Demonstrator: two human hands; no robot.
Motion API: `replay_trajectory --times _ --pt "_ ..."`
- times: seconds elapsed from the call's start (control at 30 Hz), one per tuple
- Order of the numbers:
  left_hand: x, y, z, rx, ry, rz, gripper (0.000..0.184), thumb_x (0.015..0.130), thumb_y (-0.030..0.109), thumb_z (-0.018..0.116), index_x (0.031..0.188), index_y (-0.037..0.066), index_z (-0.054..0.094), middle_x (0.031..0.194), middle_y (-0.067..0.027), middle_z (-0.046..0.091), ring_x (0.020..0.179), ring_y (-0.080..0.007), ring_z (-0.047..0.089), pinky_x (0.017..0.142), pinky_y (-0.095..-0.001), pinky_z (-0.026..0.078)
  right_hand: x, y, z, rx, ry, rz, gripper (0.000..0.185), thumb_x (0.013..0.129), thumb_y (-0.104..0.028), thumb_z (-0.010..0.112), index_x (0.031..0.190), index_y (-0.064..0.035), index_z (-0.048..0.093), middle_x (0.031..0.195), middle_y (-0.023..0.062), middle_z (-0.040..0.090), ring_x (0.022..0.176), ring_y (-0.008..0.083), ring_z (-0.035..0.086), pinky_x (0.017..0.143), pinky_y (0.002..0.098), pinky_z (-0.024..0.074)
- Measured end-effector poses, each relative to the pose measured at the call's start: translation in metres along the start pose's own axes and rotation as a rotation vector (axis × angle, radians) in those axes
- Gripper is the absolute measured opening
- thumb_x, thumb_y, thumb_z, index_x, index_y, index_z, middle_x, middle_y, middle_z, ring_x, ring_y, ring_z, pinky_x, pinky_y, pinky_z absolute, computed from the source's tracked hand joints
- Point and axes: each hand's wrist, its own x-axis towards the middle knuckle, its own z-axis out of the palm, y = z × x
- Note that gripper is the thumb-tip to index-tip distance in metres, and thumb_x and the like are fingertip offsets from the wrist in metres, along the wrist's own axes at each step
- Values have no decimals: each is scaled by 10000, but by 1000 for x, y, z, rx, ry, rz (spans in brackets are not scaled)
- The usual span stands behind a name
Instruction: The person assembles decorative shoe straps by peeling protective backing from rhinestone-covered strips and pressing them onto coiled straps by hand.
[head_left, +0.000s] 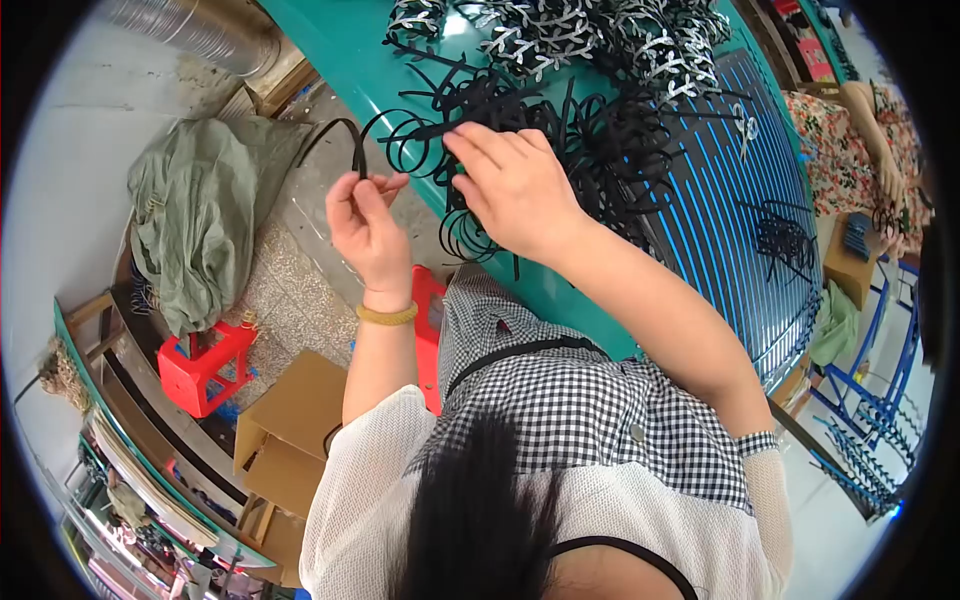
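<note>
My left hand (368, 235) is closed, thumb and fingertips pinching a thin black strip (360, 150) that curves up in a loop above them. A yellow band circles that wrist. To its right, my right hand (515, 190) reaches over the table's edge with its fingers stretched out and the thumb apart. Its fingertips touch a black strip at the near side of a tangled pile of black strips (620, 140); part of the pile is hidden behind this hand. Black loops hang over the edge below the fingers.
Silver leaf-patterned pieces (540, 40) lie at the back of the green table (335, 40). A blue-striped dark surface (720, 210) holds another black bundle (785, 240). At left are a green sack (195, 220), a red stool (205, 370) and a cardboard box (295, 415). Another person's arm (870, 125) shows at right.
</note>
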Motion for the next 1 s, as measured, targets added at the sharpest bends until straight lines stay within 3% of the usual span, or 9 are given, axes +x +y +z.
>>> replay_trajectory --times 0.13,0.23,0.33,0.47,0.6,0.83,0.87,0.97,1.0 --pt "-4 4 -7 206 -169 336 147 887 80 386 1002 -11 400 849 -101 504 751 -226 589 777 -404 476 20 6 0 -132 -118 12 369 723 -174 579 1068 -55 516 1114 70 508 871 211 520 709 311 379" --pt "0 20 -3 292 -182 512 112 853 36 449 943 -29 465 840 -100 502 732 -188 581 716 -299 470 22 10 6 -86 -188 5 328 732 -233 571 1039 -116 555 1093 29 534 896 220 495 765 356 323" --pt "3 26 -6 365 -230 505 156 894 98 376 1007 -7 400 847 -107 504 741 -223 584 782 -445 470 16 23 23 59 -210 36 287 721 -277 565 986 -174 598 962 1 598 980 258 455 810 432 254" --pt "5 24 5 21 -96 391 202 890 142 396 999 -28 394 869 -130 498 753 -240 582 762 -451 485 15 19 18 -68 -314 134 260 717 -330 558 943 -216 617 832 -7 612 845 220 491 780 392 262" --pt "14 35 24 160 -204 563 211 887 158 399 988 -28 400 897 -146 472 773 -265 582 727 -419 507 23 19 17 -55 -344 195 173 738 -309 535 880 -270 626 687 -23 592 719 193 470 755 374 275" --pt "32 70 45 127 -330 783 212 879 183 420 896 -27 436 873 -148 480 752 -227 583 712 -408 509 21 14 10 -316 -282 177 149 741 -247 523 850 -265 624 634 -9 570 711 193 472 707 378 302" --pt "32 72 43 206 -353 783 192 877 165 433 950 -11 455 929 -139 479 804 -192 562 728 -352 495 16 22 17 -347 -124 92 133 737 -249 537 846 -264 611 633 -10 564 705 195 472 675 380 311" --pt "28 66 39 613 -298 540 222 872 143 450 1049 8 457 1014 -121 464 872 -157 529 722 -279 463 17 19 1 -215 -109 125 147 734 -265 552 872 -277 603 662 -13 566 723 195 474 673 375 309" --pt "27 40 31 509 -259 412 291 863 136 468 1125 14 434 1096 -104 438 898 -137 510 726 -243 424 13 23 2 -200 -124 131 177 737 -277 556 908 -292 602 692 -7 568 760 198 482 675 384 307"
